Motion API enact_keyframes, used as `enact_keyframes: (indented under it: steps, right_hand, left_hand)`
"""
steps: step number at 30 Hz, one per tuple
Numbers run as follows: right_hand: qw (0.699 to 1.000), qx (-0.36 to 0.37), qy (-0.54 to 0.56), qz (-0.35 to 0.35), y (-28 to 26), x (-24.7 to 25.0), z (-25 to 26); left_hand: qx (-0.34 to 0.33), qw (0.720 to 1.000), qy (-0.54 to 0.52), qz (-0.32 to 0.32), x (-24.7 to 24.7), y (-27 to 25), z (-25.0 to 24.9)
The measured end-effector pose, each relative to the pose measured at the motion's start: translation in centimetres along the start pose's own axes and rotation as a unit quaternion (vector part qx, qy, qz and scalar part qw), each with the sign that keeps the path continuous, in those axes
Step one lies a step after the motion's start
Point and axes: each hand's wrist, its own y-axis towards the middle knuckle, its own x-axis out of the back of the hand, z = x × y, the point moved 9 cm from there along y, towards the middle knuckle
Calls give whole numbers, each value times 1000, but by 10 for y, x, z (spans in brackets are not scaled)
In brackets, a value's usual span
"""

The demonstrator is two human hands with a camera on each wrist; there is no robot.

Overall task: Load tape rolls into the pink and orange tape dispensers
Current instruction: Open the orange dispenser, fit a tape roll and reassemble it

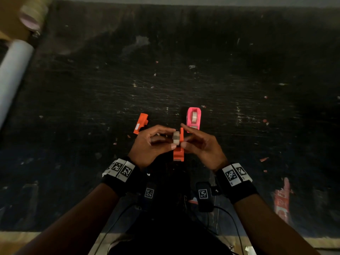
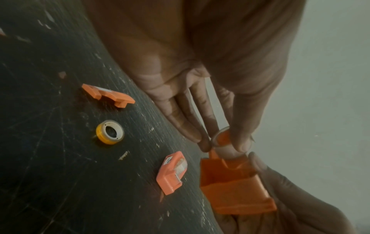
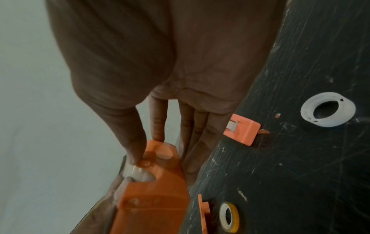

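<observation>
A clear tape roll [image 2: 222, 139] is pinched between the thumb and fingers of my left hand [image 1: 172, 138], just above the open orange dispenser body [image 3: 154, 202]. My right hand [image 1: 184, 135] grips that body from its right side, thumb by the roll, and holds it above the black mat [image 1: 184, 80]. The roll sits at the body's top opening; whether it is seated I cannot tell. The orange cover [image 1: 141, 123] lies flat to the left. Just beyond my hands stands the pink dispenser [image 1: 193, 119] with a roll inside it.
A small yellow tape roll [image 2: 109, 134] and a white plastic ring [image 3: 328, 109] lie on the mat near the hands. A white tube [image 1: 12, 74] and large tape rolls [image 1: 33, 15] sit at the far left. A red scrap [image 1: 281, 199] lies at the near right.
</observation>
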Motion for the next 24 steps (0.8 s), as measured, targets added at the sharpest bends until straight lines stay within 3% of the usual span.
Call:
enact_keyframes:
  steps: [11, 17, 19, 21, 24]
  right_hand:
    - [999, -36, 23, 21, 2, -6, 1]
    - [999, -37, 27, -13, 8, -5, -11]
    - [999, -36, 20, -29, 12, -2, -16]
    - [999, -35, 9, -38, 15, 2, -19]
    - [998, -44, -1, -34, 23, 4, -23]
  left_hand:
    - [0, 1000, 0, 13, 0, 4, -1]
    - [24, 999, 24, 27, 2, 3, 3]
    - [38, 997, 62, -10, 23, 8, 13]
    - [37, 986, 137, -90, 60, 16, 28]
    - [62, 941, 281, -180, 107, 32, 53]
